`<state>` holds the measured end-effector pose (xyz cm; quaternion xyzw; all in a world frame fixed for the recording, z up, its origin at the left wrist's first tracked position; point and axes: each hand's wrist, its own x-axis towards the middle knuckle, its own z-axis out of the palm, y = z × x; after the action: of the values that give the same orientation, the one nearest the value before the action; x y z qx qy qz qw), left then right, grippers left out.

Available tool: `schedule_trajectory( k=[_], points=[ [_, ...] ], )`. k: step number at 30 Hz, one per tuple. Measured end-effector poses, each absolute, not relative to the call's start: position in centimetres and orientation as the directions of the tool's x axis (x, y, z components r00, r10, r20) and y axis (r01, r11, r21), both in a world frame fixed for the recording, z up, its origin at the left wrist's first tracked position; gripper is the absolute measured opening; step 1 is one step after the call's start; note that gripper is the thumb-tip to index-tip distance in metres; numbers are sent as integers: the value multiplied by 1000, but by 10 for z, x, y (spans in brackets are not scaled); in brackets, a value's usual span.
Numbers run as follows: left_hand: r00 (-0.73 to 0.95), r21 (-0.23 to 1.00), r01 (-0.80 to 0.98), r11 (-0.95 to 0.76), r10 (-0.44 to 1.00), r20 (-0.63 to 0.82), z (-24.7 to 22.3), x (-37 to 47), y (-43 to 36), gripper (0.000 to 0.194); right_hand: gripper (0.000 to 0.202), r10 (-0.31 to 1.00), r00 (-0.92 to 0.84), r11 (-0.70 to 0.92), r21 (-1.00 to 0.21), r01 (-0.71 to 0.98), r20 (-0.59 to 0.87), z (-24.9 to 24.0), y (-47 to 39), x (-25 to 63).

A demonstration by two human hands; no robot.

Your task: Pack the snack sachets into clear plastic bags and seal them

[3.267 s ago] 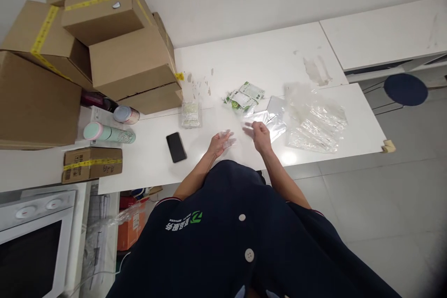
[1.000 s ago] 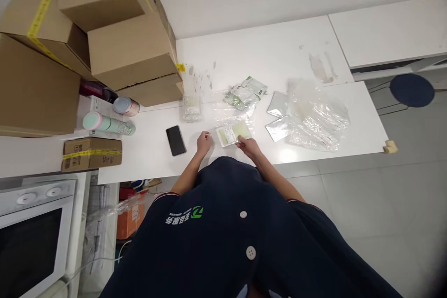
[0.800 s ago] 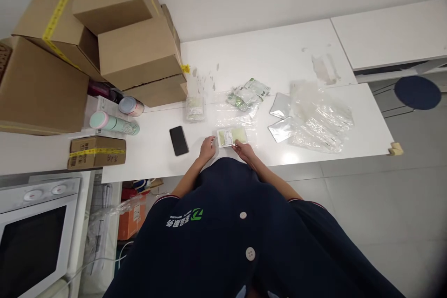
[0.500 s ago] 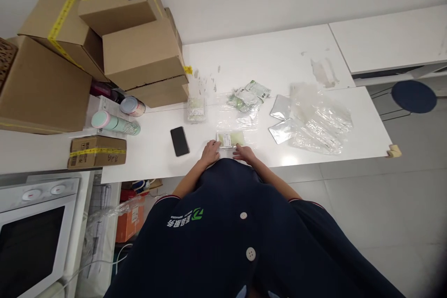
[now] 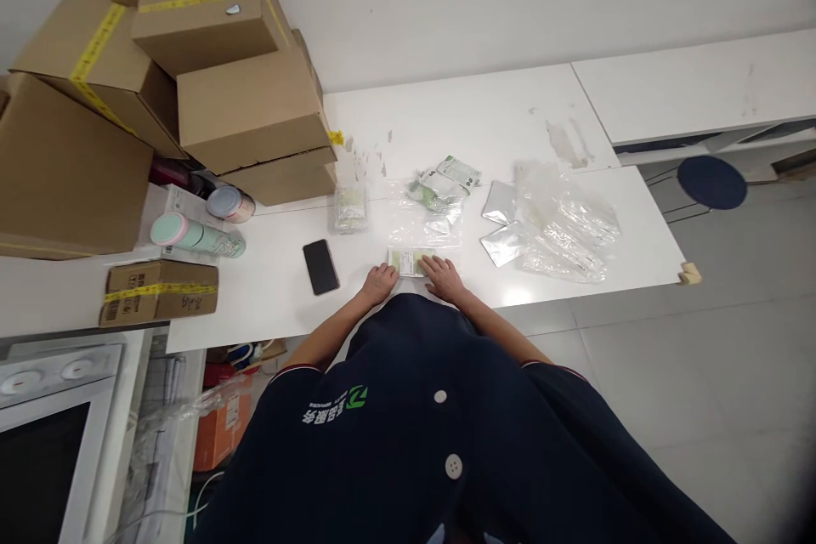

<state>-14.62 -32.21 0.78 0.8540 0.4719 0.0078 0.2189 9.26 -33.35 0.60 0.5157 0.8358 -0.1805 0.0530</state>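
Observation:
A flat green packet with a white label (image 5: 406,263) lies on the white table near its front edge, inside or on clear plastic. My left hand (image 5: 381,282) rests at the packet's left end, its fingers curled together at the edge; what they pinch is too small to make out. Over the packet's right part lies my right hand (image 5: 444,276), fingers spread out on its surface. Just beyond is a clear plastic bag (image 5: 414,229) with green-and-white sachets (image 5: 439,185) on it. A wrapped stack of green packets (image 5: 350,209) stands to the left.
A black phone (image 5: 321,266) lies left of my hands. Silver pouches (image 5: 502,245) and crumpled clear bags (image 5: 567,225) are on the right. Cardboard boxes (image 5: 248,102), a can (image 5: 230,204) and a mint bottle (image 5: 197,235) stand at the left. A blue stool (image 5: 712,183) is beyond the table.
My right hand has moved from the packet's lower right edge onto its top, fingers spread. My left hand stays at the left end. The whole view has shifted slightly.

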Motion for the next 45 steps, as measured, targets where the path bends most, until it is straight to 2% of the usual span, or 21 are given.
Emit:
schedule_trajectory(
  k=[2, 5, 9, 14, 15, 17, 20, 21, 23, 26, 29, 32, 34, 36, 39, 42, 45],
  points=[
    [590, 423, 762, -489, 795, -144, 17, -156, -324, 23, 55, 836, -480, 413, -273, 869, -264, 12, -335, 97],
    [573, 544, 721, -429, 811, -120, 29, -166, -324, 19, 50, 793, -486, 361, -360, 860, -367, 26, -326, 103],
    [366, 650, 746, -144, 904, -219, 37, -164, -307, 19, 38, 725, -455, 236, -434, 869, -517, 40, -286, 105],
    [89, 697, 708, 117, 963, -253, 26, -151, -265, 14, 29, 723, -349, 130, -379, 916, -596, 46, -230, 95],
    [46, 683, 713, 159, 961, -272, 22, -148, -257, 12, 32, 754, -306, 116, -340, 933, -581, 46, -225, 91],
    [-13, 639, 738, 217, 951, -308, 13, -143, -246, 12, 40, 853, -242, 135, -253, 958, -463, 44, -225, 85],
    [-55, 579, 783, 228, 952, -302, 1, -136, -239, 17, 44, 907, -344, 308, -173, 936, -244, 34, -243, 77],
    [-70, 559, 799, 223, 957, -282, -2, -134, -240, 19, 47, 879, -415, 382, -175, 907, -235, 28, -251, 76],
    [-96, 516, 833, 200, 970, -222, -5, -132, -245, 27, 61, 811, -497, 462, -184, 868, -309, 16, -266, 75],
    [31, 492, 870, 40, 990, -136, -4, -134, -260, 36, 81, 789, -486, 459, -164, 873, -377, -1, -279, 75],
    [316, 471, 852, -229, 942, -115, 0, -137, -282, 46, 75, 815, -477, 452, -154, 878, -329, -8, -280, 72],
    [398, 401, 860, -316, 907, -139, 2, -140, -299, 68, 69, 823, -473, 444, -163, 881, -315, -1, -277, 69],
    [378, 388, 872, -299, 914, -145, 3, -142, -304, 68, 68, 810, -472, 438, -176, 882, -349, 10, -274, 68],
    [382, 434, 856, -283, 910, -160, 5, -147, -306, 58, 65, 764, -476, 430, -207, 879, -436, 24, -272, 70],
    [420, 586, 779, -222, 879, -225, 11, -156, -307, 43, 54, 597, -512, 397, -327, 858, -618, 42, -267, 76],
    [397, 714, 697, -62, 863, -313, 14, -162, -305, 29, 41, 466, -544, 358, -414, 837, -698, 49, -255, 82],
    [260, 747, 648, 148, 879, -399, 10, -162, -295, 22, 31, 521, -515, 339, -389, 857, -680, 46, -235, 82]
  ],
)
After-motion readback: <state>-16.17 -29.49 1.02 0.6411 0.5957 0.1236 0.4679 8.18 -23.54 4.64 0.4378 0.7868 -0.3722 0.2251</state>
